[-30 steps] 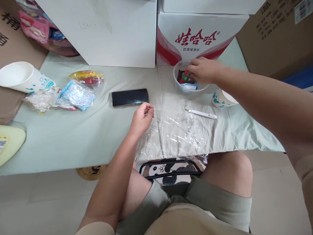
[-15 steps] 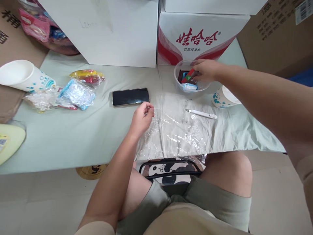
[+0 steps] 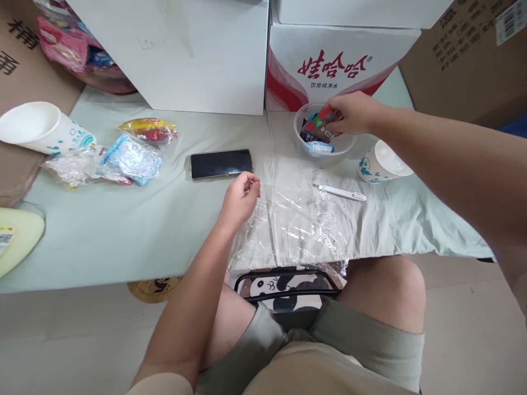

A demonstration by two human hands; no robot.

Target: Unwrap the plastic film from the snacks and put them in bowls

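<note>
Over a round clear plastic bowl, the right hand is pinching a flat red-and-brown packet, likely needing a clear lift, while the curled left hand is hiding any contents.

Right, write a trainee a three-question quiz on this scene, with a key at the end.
1. Multiple choice: At the clear bowl, what does the right hand hold?
A) the white cutter
B) the red-and-brown packet
C) the crumpled clear film

2. True or false: The black phone lies on the cloth, to the left of the bowl.

3. Count: How many paper cups are in view?

Key: 1. B. 2. True. 3. Two, one at the far left and one to the right of the bowl.
</note>
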